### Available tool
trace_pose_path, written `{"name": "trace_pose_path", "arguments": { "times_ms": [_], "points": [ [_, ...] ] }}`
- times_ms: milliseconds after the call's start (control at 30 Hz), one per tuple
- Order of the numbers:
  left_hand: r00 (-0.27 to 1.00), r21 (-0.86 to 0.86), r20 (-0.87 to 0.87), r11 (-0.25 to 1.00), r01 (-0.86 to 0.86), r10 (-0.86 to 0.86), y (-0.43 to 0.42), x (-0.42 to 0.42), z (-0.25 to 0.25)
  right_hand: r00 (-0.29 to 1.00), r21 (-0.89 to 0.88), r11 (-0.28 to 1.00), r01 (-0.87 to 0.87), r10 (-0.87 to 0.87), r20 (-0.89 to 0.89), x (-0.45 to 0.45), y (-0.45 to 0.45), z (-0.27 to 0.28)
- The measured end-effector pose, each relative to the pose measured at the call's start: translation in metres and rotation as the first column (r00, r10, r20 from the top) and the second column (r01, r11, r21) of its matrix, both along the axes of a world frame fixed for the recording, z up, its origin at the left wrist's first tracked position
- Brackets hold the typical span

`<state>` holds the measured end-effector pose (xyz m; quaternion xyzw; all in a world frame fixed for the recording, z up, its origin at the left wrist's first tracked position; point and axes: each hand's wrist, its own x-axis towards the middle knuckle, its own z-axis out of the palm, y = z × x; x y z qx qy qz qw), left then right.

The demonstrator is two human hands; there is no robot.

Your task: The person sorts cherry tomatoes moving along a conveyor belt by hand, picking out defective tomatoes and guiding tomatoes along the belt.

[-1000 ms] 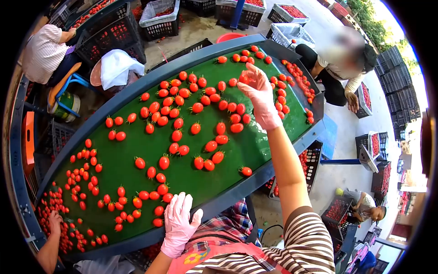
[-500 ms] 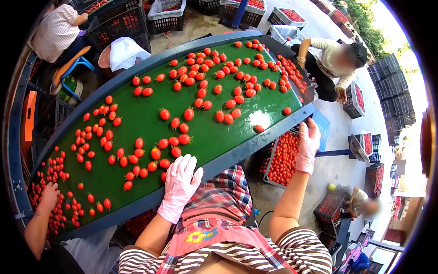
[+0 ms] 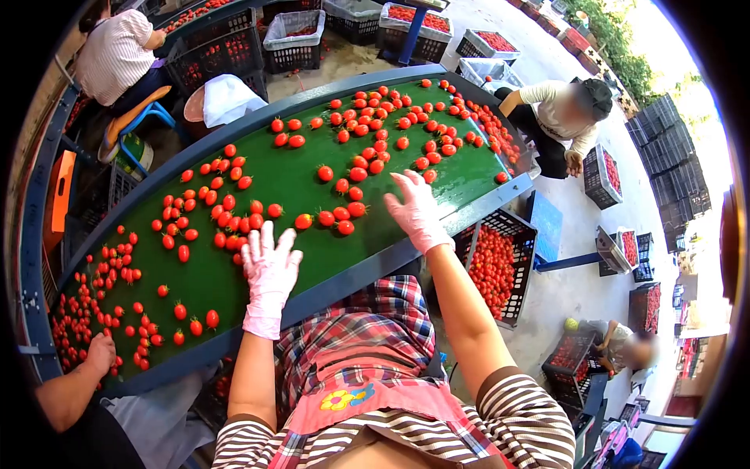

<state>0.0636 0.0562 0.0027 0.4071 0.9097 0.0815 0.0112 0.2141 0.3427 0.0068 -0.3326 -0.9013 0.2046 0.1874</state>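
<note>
Many red cherry tomatoes (image 3: 360,162) lie scattered over a green conveyor belt (image 3: 312,254). My left hand (image 3: 269,275), in a pale pink glove, is over the near side of the belt with its fingers spread. Its fingertips are beside a cluster of tomatoes (image 3: 233,222); whether they touch is unclear. My right hand (image 3: 418,211), gloved the same way, reaches over the belt further right, fingers apart and palm down. One tomato (image 3: 430,177) is close to its fingertips. Neither hand holds anything.
A blue-grey metal rail (image 3: 351,279) edges the belt in front of me. Below its right end stands a black crate (image 3: 516,266) of tomatoes. A co-worker's bare hand (image 3: 100,353) is among tomatoes at the left end. Another person (image 3: 558,117) sits beyond the right end.
My left hand has left the near rail and moved over the belt. My right hand has come left from the rail's right end onto the belt. Tomatoes have shifted toward the upper right.
</note>
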Motion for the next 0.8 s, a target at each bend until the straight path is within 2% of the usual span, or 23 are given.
{"name": "trace_pose_path", "arguments": {
  "times_ms": [67, 100, 133, 167, 200, 233, 267, 300, 333, 400, 467, 500, 533, 600, 667, 733, 767, 800],
  "points": [
    [0.99, 0.075, -0.06, 0.989, -0.126, 0.13, -0.006, -0.004, -0.016, 0.974, 0.227, 0.958, 0.173, -0.201, 0.107, 0.017, 0.003, 0.012],
    [0.991, 0.053, -0.069, 0.992, -0.111, 0.115, -0.009, -0.001, -0.021, 0.959, 0.272, 0.932, 0.239, -0.27, 0.084, 0.026, 0.007, 0.001],
    [0.992, 0.03, -0.078, 0.995, -0.096, 0.098, -0.011, 0.0, -0.025, 0.913, 0.305, 0.902, 0.304, -0.368, 0.176, 0.029, 0.008, -0.01],
    [0.983, 0.139, -0.169, 0.989, -0.043, 0.067, -0.013, 0.0, -0.033, 0.972, 0.174, 0.97, 0.17, -0.194, 0.133, 0.04, 0.011, -0.017],
    [0.984, 0.136, -0.169, 0.99, -0.04, 0.063, -0.009, -0.001, -0.029, 0.998, 0.049, 0.999, 0.017, -0.02, 0.065, 0.046, 0.011, -0.016],
    [0.981, 0.22, -0.181, 0.975, -0.033, 0.074, 0.001, -0.003, -0.017, 0.998, 0.046, 0.999, 0.02, -0.023, 0.065, 0.044, 0.008, -0.012],
    [0.978, 0.301, -0.192, 0.953, -0.021, 0.082, 0.013, -0.006, -0.004, 0.997, 0.006, 1.0, 0.008, -0.007, -0.078, 0.041, 0.005, -0.009],
    [0.988, 0.374, -0.155, 0.926, 0.055, 0.005, 0.027, -0.012, 0.01, 0.975, -0.031, 0.999, -0.01, 0.003, -0.22, 0.037, 0.004, -0.007],
    [0.99, 0.4, -0.111, 0.908, 0.124, -0.086, 0.042, -0.019, 0.022, 0.955, -0.022, 0.998, 0.052, -0.057, -0.29, 0.034, 0.005, -0.009],
    [0.981, 0.54, 0.007, 0.826, 0.159, -0.193, 0.081, -0.03, 0.017, 0.982, -0.004, 0.992, 0.123, -0.122, -0.146, 0.032, -0.002, -0.008],
    [0.95, 0.548, 0.101, 0.813, 0.195, -0.296, 0.128, -0.045, 0.031, 0.983, 0.139, 0.984, 0.107, -0.084, -0.161, 0.027, -0.013, -0.009],
    [0.942, 0.533, 0.09, 0.815, 0.228, -0.323, 0.158, -0.053, 0.029, 0.976, -0.027, 0.987, 0.157, -0.159, -0.151, 0.024, -0.014, -0.005],
    [0.934, 0.518, 0.08, 0.815, 0.26, -0.349, 0.187, -0.062, 0.025, 0.967, -0.116, 0.981, 0.155, -0.174, -0.186, 0.023, -0.017, -0.01],
    [0.919, 0.523, 0.054, 0.796, 0.306, -0.39, 0.246, -0.078, 0.017, 0.965, -0.116, 0.979, 0.164, -0.184, -0.186, 0.017, -0.03, -0.009],
    [0.889, 0.603, -0.154, 0.672, 0.43, -0.431, 0.303, -0.092, -0.004, 0.959, -0.117, 0.976, 0.186, -0.206, -0.193, 0.013, -0.041, -0.007],
    [0.877, 0.355, -0.043, 0.813, 0.461, -0.479, 0.344, -0.099, -0.004, 0.965, -0.118, 0.976, 0.185, -0.203, -0.169, 0.009, -0.051, -0.009],
    [0.883, 0.119, 0.02, 0.878, 0.464, -0.47, 0.359, -0.098, -0.001, 0.964, -0.141, 0.972, 0.19, -0.212, -0.161, 0.007, -0.053, -0.01],
    [0.841, 0.151, -0.167, 0.829, 0.538, -0.515, 0.361, -0.104, -0.011, 0.96, -0.144, 0.97, 0.198, -0.221, -0.17, 0.003, -0.06, -0.01]
  ]
}}
